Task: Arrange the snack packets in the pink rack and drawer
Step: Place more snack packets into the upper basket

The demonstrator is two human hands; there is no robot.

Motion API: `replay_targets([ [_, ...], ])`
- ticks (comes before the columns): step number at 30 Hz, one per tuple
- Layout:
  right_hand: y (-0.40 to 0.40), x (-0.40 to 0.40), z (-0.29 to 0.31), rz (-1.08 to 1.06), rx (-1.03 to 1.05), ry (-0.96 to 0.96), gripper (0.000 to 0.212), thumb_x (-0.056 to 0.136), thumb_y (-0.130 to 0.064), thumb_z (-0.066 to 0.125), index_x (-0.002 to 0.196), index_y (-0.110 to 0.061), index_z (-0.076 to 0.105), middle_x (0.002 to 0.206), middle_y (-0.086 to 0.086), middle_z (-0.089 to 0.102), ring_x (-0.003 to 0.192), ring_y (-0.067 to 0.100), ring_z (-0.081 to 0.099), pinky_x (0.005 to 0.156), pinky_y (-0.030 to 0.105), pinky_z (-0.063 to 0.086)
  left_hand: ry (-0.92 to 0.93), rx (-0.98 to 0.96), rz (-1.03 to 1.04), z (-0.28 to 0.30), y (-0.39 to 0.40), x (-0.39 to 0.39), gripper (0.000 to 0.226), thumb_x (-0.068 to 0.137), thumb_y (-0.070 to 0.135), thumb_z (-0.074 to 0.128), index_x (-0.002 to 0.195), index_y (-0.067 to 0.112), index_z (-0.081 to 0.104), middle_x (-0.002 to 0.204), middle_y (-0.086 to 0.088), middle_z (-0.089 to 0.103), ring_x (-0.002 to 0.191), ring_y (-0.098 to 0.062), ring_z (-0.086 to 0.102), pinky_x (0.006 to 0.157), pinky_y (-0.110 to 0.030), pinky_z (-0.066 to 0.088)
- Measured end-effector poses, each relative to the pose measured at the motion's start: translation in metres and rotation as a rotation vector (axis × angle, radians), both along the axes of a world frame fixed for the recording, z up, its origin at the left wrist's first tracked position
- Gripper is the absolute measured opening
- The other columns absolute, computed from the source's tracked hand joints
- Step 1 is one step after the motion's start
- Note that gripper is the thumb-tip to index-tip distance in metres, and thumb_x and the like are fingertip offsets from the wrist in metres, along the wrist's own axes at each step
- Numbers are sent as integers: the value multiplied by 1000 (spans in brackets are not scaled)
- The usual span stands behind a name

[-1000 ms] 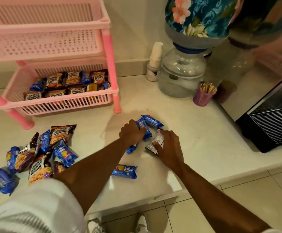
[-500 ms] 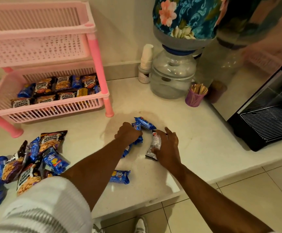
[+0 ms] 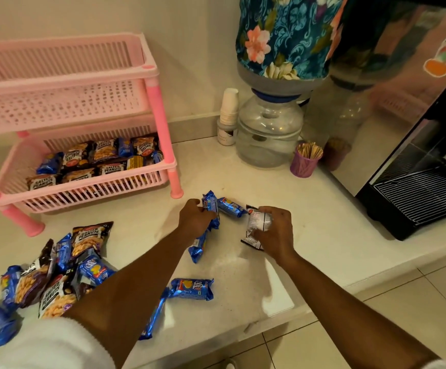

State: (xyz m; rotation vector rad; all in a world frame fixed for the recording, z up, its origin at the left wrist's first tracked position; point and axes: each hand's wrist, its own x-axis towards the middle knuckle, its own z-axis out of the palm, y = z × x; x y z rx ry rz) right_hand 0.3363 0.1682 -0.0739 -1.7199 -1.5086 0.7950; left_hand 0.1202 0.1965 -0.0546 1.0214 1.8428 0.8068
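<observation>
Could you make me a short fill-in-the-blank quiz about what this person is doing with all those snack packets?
1. The left hand grips biscuit packets whose wrappers are ____ in colour.
2. Of the pink rack's two tiers, only the ____ one holds packets.
3. The purple cup of wooden sticks stands on the counter beside the clear water ____.
4. The right hand holds a packet with its ____ side showing.

Missing words: blue; lower; jar; white
</observation>
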Motion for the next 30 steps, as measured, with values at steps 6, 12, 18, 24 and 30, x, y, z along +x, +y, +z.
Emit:
replay_targets([
  [6, 11, -26, 26, 111, -12, 556, 58, 69, 1, 85, 115, -26, 63, 120, -4, 66, 102, 13, 68, 80, 24, 59, -240, 64, -17, 22, -11, -3, 37, 83, 5, 70, 119, 4, 65, 104, -9, 70, 84, -18, 64, 73, -27, 49],
  [12, 17, -69, 54, 284, -122, 1067, 70, 77, 1, 72, 141, -9, 46, 138, 8, 57, 112, 22, 64, 84, 34, 58, -593, -6, 76, 57, -24, -1, 16, 90, 5, 43, 79, 12, 52, 69, -5, 53, 60, -16, 50, 62, -27, 37],
  [18, 22, -112, 94, 466, -292, 1248, 59, 91, 9, 42, 144, -17, 48, 141, 15, 58, 105, 24, 69, 76, 30, 59, -697, 134, 51, 89, -34, -29, 25, 100, 29, 48, 118, 14, 58, 95, -13, 69, 73, -17, 67, 68, -31, 54],
  [24, 28, -162, 138, 562, -287, 1351, 54, 90, -33, 52, 141, -16, 55, 138, 16, 61, 127, 33, 59, 95, 47, 53, -651, 288, 115, 137, -34, -72, 29, 90, 31, 68, 116, 24, 58, 112, -7, 73, 101, -25, 72, 77, -43, 61],
  [30, 31, -215, 192, 713, -79, 1061, 59, 91, -40, 62, 140, -9, 53, 122, 8, 71, 112, 19, 68, 92, 34, 54, -502, 508, 196, 187, -32, -122, 39, 84, 23, 76, 118, 13, 62, 109, -9, 74, 97, -23, 73, 85, -44, 60],
])
